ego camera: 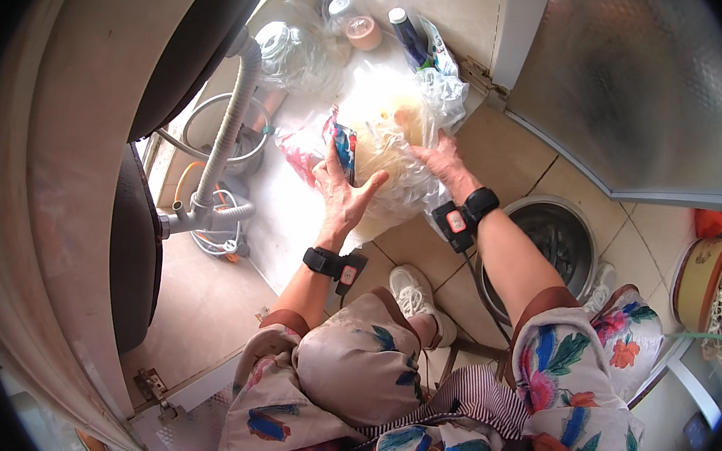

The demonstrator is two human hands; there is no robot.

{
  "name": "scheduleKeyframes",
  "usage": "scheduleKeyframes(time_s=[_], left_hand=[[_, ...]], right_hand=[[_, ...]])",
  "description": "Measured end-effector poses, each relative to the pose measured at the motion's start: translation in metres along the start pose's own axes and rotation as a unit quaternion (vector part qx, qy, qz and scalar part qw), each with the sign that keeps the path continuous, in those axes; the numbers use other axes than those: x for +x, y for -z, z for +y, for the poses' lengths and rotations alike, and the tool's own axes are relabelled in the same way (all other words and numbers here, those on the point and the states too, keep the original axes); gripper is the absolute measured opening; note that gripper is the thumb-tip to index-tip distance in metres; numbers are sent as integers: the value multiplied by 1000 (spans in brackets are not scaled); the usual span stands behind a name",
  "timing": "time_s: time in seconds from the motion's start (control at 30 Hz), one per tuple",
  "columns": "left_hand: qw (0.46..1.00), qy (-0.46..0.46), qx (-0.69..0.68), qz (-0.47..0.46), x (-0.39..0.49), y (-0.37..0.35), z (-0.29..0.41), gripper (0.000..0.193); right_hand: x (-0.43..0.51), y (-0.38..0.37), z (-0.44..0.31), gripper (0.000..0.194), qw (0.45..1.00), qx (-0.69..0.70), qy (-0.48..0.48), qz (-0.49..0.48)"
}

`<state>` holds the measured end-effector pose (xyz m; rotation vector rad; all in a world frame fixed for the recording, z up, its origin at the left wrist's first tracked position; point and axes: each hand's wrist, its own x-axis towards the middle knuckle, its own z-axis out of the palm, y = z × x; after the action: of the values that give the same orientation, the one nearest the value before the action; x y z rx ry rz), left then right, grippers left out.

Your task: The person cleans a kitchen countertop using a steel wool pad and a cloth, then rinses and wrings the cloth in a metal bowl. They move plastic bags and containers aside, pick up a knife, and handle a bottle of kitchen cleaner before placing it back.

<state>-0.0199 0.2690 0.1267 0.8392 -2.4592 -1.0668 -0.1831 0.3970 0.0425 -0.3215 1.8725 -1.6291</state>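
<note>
A clear plastic bag (390, 183) with pale yellow contents bulges at the front of the under-sink cabinet. My right hand (447, 165) grips the right side of its film. My left hand (337, 198) is spread at the bag's left, thumb apart, with its index finger against a blue and red packet (344, 143). Beside that packet lies a pink-tinted plastic bag (300, 152). Strong glare washes out part of the cabinet floor (271, 218). Both wrists wear black straps with small boxes.
Grey drain pipe (228, 124) and coiled hoses stand left. Behind are a bagged jar (280, 44), a pink-based container (363, 32) and a dark bottle (408, 36). A frosted cabinet door (630, 88) hangs open at right; a metal basin (583, 229) sits on the tiles.
</note>
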Motion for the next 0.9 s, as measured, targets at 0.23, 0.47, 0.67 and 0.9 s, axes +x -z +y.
scheduleKeyframes(time_s=[0.23,0.47,0.67,0.9], left_hand=[[999,8,27,27,-33,2,-15,91],[995,-29,-95,8,-50,17,-32,78],[991,-54,-122,-30,-45,21,3,62],[978,-188,54,-73,-30,56,126,70]], right_hand=[[-69,-39,-21,80,990,132,32,34],[-100,-58,-25,53,986,56,78,138],[-117,-24,-59,55,964,-82,99,232],[-183,53,-154,54,973,16,74,219]])
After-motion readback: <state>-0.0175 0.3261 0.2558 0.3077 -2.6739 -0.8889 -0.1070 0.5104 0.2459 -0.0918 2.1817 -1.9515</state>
